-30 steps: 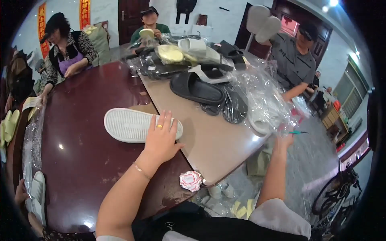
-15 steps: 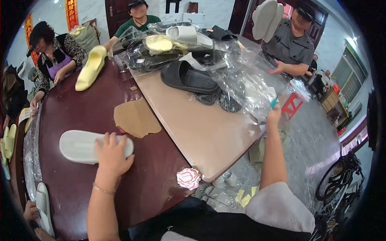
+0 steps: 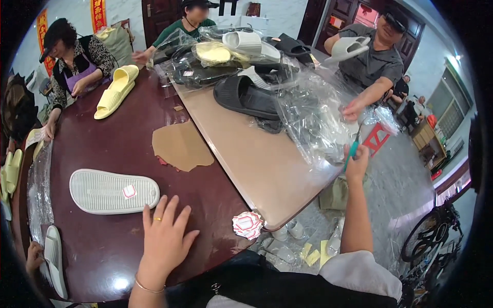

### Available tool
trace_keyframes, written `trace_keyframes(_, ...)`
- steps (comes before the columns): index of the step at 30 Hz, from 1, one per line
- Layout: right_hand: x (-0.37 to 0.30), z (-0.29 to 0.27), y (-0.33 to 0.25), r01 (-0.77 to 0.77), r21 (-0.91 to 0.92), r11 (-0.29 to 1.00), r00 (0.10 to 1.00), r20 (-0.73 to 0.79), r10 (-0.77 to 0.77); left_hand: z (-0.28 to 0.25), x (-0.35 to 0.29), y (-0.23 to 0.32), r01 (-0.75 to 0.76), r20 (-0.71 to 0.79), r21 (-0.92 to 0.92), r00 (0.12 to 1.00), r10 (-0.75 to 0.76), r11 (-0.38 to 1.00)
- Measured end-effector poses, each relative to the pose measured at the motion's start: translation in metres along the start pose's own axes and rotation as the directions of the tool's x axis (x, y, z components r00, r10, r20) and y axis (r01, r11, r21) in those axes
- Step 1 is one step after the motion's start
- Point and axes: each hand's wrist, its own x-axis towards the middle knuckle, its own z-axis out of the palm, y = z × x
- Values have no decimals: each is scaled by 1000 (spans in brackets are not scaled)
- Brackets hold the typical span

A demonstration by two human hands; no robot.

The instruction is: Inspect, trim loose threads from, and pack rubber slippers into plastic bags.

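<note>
A white ribbed slipper (image 3: 105,191) lies sole up on the dark red table, with a small red-and-white label (image 3: 129,191) on its sole. My left hand (image 3: 167,233) is open, fingers spread, its fingertips close to one end of the slipper. My right hand (image 3: 358,163) is closed around a slim teal-handled tool (image 3: 352,154) with a thin dark tip pointing up; its exact kind is unclear. Near the table's front edge sits a pile of red-and-white labels (image 3: 247,225). Behind the slipper lies a torn piece of brown cardboard (image 3: 182,146).
Black slippers (image 3: 246,97), a grey slipper (image 3: 244,43) and clear plastic bags (image 3: 313,118) heap on the tan tabletop (image 3: 257,169). A yellow slipper (image 3: 115,95) lies at the back left. Co-workers stand around; one at right holds a light grey slipper (image 3: 349,49). A red stool (image 3: 376,138) stands beyond.
My left hand has come off the slipper toward the right and nearer me, leaving the sole label in view. The yellow slipper has been let go. The right co-worker's hand has reached toward the bags.
</note>
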Motion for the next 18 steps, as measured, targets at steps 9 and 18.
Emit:
trace_keyframes(9,-68,53,-175,463,242,853,648,564,-512,25,3,-1,-117,-10,-186,993,117,976)
trace_keyframes(18,-22,248,-185,409,187,893,777,442,-449,41,2,-14,-233,-218,-251,959,180,940)
